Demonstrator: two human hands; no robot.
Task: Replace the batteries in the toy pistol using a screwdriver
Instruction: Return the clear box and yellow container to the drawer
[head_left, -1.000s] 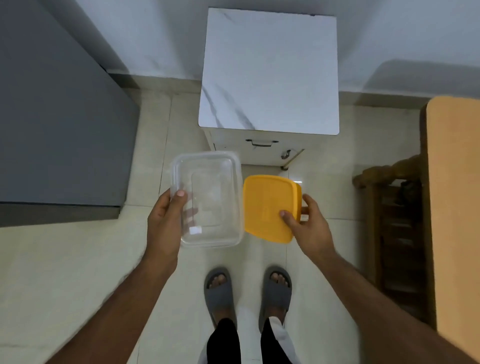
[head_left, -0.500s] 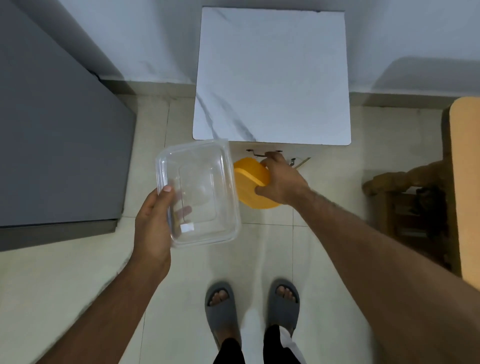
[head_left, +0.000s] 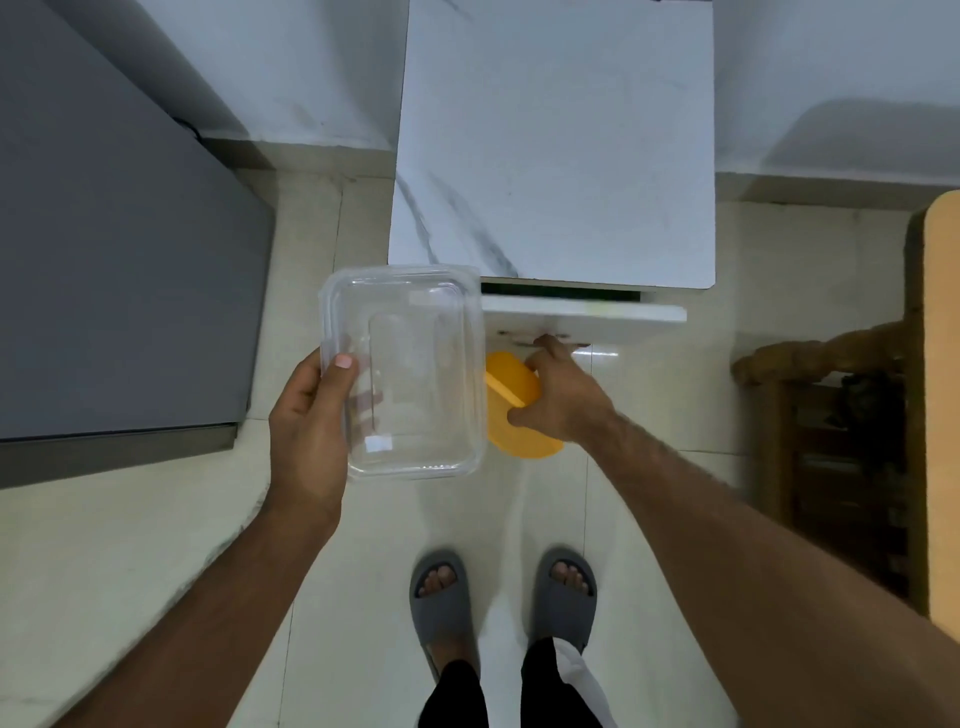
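Note:
My left hand (head_left: 309, 421) grips an empty clear plastic container (head_left: 410, 369) by its left rim, thumb over the edge. My right hand (head_left: 558, 395) holds a yellow lid (head_left: 511, 410) against its palm while its fingertips hook the handle of a white drawer (head_left: 587, 314). The drawer belongs to a small cabinet with a white marble-pattern top (head_left: 556, 140) and stands slightly pulled out, showing a dark gap. No toy pistol, batteries or screwdriver show in this view.
A grey cabinet (head_left: 114, 260) fills the left side. A wooden chair (head_left: 841, 441) and an orange-topped table edge (head_left: 943, 405) stand on the right. My feet in grey slippers (head_left: 498, 597) are on the pale tiled floor.
My right hand carried the yellow lid up to the drawer handle and pulled the drawer slightly out. The left hand raised the clear container a little.

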